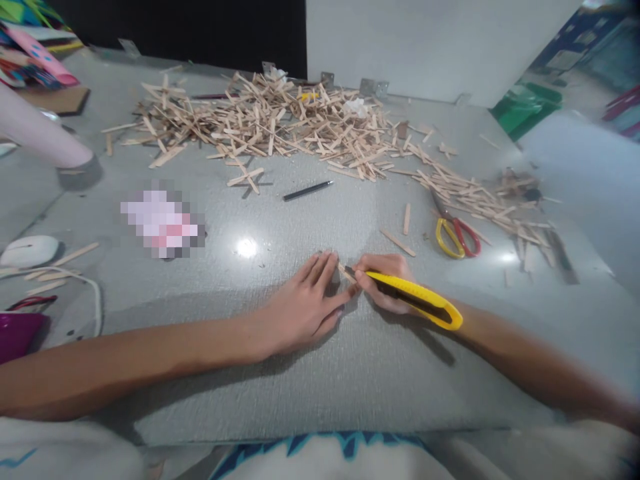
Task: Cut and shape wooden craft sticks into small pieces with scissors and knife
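Observation:
My right hand [383, 280] is closed around a yellow box cutter [420, 295], its handle pointing back toward my wrist. The cutter's dark tip meets a short wooden craft stick [345, 272] lying on the grey table [240, 393]. With its fingers, my left hand [305, 303] holds that stick down against the tabletop; part of the stick is hidden under them. Beyond my hands lies a black pen [308, 191]. Two loose craft sticks, one of them a slanted stick [399, 243], rest just past my right hand.
A big heap of craft sticks [260, 120] spreads along the table's back. Scissors [456, 235] with yellow and red handles lie to the right. At left are a white mouse [30, 251], a cable [95, 293], a purple object [23, 333] and a blurred-out item [163, 223].

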